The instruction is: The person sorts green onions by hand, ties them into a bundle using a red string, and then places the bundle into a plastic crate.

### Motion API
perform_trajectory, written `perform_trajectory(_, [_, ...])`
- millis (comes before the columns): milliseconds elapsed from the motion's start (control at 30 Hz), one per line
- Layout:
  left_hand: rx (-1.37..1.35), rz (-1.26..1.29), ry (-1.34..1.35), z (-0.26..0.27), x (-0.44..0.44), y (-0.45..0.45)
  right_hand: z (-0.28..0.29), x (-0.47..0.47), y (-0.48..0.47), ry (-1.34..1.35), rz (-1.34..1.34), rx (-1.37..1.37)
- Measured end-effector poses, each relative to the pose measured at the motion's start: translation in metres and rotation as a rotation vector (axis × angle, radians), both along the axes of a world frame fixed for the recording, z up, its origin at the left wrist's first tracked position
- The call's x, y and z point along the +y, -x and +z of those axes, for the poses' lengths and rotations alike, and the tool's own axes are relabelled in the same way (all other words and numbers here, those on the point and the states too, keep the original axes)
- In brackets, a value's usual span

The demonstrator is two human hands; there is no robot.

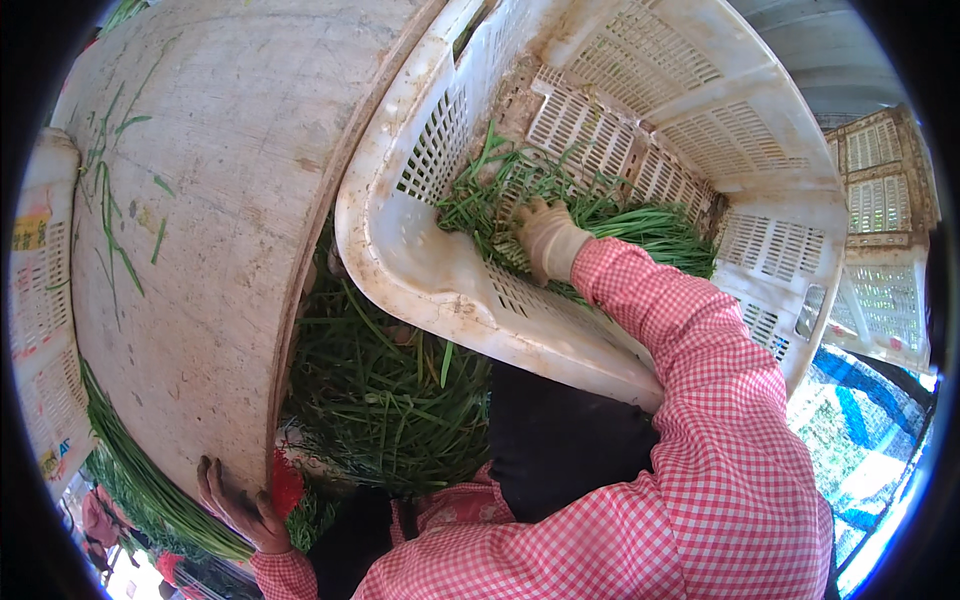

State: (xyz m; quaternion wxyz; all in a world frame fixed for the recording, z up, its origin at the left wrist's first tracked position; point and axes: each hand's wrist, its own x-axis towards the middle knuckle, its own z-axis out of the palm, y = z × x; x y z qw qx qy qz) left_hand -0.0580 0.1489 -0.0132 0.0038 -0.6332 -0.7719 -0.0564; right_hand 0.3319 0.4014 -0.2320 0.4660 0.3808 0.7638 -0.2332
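My right hand (551, 236), in a tan work glove, reaches down into a large white plastic crate (397, 292). Its fingers touch loose green leafy stalks (525, 176) on the crate's slatted floor; whether they grip any is hidden. A neater bundle of green stalks (656, 232) lies just beyond the wrist. The crate is tilted, its near rim by my lap. My left hand (244, 506) is bare and dirt-stained, resting on the near corner of a worn board tabletop (240, 187) with fingers spread and nothing held.
Cut green leaves (390, 397) are heaped below the board's edge. Long green stalks (157, 480) lie along its far side, near another white crate (49, 300). Scattered leaf bits (109, 217) lie on the board. More stained crates (881, 225) stand at right.
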Motion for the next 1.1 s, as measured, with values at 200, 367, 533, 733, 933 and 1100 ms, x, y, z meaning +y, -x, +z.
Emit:
perform_trajectory(200, [0.038, 0.105, 0.124, 0.004, -0.017, 0.003, -0.036, -0.017, -0.01, -0.059, -0.135, 0.563])
perform_trajectory(367, [-0.103, 0.088, 0.058, 0.012, 0.008, -0.006, -0.018, -0.012, -0.012, 0.103, -0.457, 0.251])
perform_trajectory(533, [-0.131, 0.061, -0.003, 0.017, -0.009, -0.001, -0.038, -0.005, -0.011, 0.219, -0.327, 0.176])
perform_trajectory(733, [-0.148, 0.056, -0.018, 0.021, -0.009, -0.003, 0.009, 0.008, -0.011, 0.277, -0.335, 0.153])
perform_trajectory(933, [-0.184, 0.031, -0.084, 0.013, -0.007, 0.003, 0.055, 0.02, 0.058, 0.214, -0.432, 0.431])
perform_trajectory(1100, [-0.203, 0.035, -0.13, 0.014, -0.013, 0.001, 0.095, 0.005, 0.122, 0.256, -0.397, 0.616])
